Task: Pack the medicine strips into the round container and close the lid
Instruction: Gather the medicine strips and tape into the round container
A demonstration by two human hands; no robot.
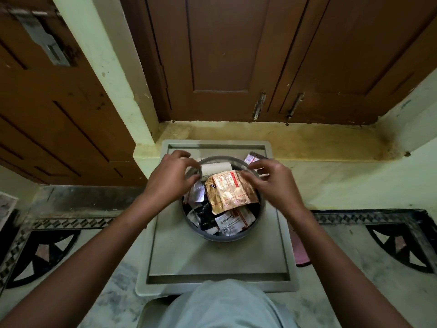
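A round grey container (pixel 214 236) stands on a grey square plastic surface (pixel 212 259). It holds several medicine strips, silver, dark and white ones (pixel 228 223), with a large gold foil strip (pixel 230 194) lying on top. My left hand (pixel 169 178) grips a white roll (pixel 216 168) at the container's far left rim. My right hand (pixel 272 183) pinches the gold strip's far right corner. Another strip (pixel 254 158) pokes out behind the container's far right rim. No lid is visible.
The grey surface has a raised rim and stands against a yellowish step below brown wooden doors (pixel 236 55). A pink object (pixel 301 253) lies on the patterned floor to its right. My knee in light cloth (pixel 224 306) is at the bottom.
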